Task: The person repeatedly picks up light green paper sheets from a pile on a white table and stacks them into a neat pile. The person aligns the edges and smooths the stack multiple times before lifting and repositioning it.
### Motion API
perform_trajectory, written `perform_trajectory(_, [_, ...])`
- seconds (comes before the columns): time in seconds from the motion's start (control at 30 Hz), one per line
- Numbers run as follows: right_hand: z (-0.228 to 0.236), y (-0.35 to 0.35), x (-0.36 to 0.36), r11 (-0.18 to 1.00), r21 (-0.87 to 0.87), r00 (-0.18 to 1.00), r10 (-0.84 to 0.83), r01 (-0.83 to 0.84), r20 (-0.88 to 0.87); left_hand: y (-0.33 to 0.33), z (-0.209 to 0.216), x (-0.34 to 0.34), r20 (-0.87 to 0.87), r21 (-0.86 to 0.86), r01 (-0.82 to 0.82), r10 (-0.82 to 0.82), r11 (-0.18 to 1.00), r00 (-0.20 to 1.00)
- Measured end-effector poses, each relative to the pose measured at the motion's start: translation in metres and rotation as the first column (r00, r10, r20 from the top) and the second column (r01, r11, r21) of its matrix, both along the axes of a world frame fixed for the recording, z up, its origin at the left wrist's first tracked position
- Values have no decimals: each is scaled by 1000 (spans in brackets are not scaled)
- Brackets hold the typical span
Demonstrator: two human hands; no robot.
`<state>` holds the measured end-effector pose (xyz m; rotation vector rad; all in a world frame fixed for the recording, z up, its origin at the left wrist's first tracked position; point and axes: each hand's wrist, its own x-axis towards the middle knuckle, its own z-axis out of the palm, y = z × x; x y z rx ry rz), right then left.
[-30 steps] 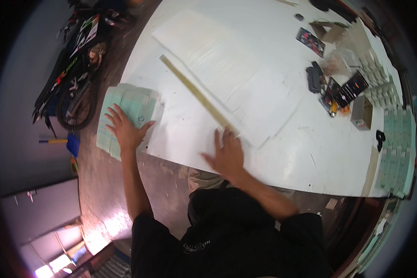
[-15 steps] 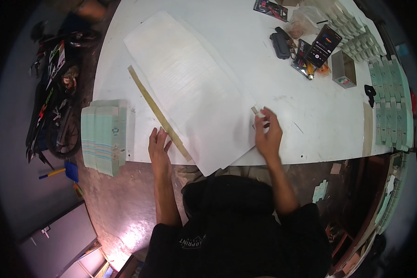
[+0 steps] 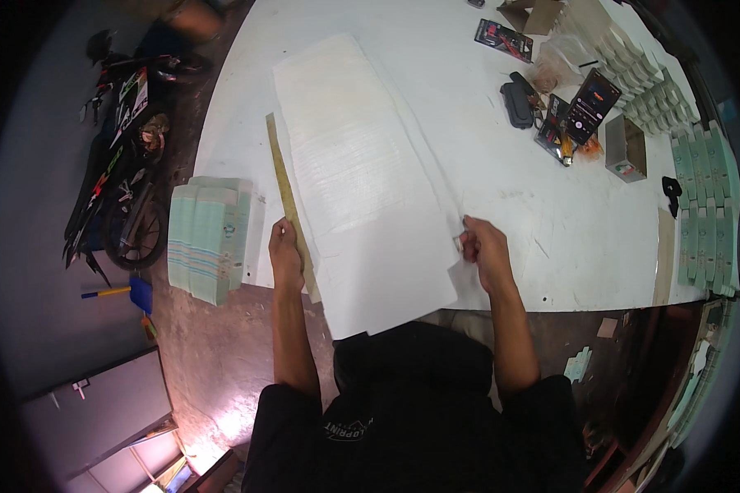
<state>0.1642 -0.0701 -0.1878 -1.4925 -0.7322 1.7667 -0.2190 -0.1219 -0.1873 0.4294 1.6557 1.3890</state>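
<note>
A stack of large white sheets lies before me, its top layer thin and creased, its near corner over the table's front edge. Along its left side runs a long flat yellowish strip, partly tucked against the sheets. My left hand is closed at the strip's lower half, fingers curled against its outer edge. At the right edge of the sheets my right hand is closed, thumb and fingers bent together. A small tannish end shows by those fingertips; what they grip is too small to make out.
Folded pale-green cartons stand at the table's left edge, more green cartons at the right. Toward the back right lie a phone, a black case, a packaged tool and a small open box. A bicycle is off to the left.
The white sheets and yellowish strip have turned clockwise, their far ends swinging right. The fingers of both hands have closed in. The whole view has shifted slightly.
</note>
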Motion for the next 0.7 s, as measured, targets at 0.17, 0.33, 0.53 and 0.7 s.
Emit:
perform_trajectory(0.17, [12,-4,-16,1000,-28,927,-10,-1,-374,-12,13,14,81,-53,32,-27,998,996])
perform_trajectory(0.33, [1,65,-45,978,-95,729,72,-185,-681,-25,15,6,67,-99,30,-24,995,997])
perform_trajectory(0.53, [-7,180,-98,977,-17,676,136,-214,-724,-32,14,-5,54,-26,62,-60,998,997])
perform_trajectory(0.7, [-10,182,-97,990,24,705,118,-143,-700,-35,6,-15,-81,-4,114,-114,993,990])
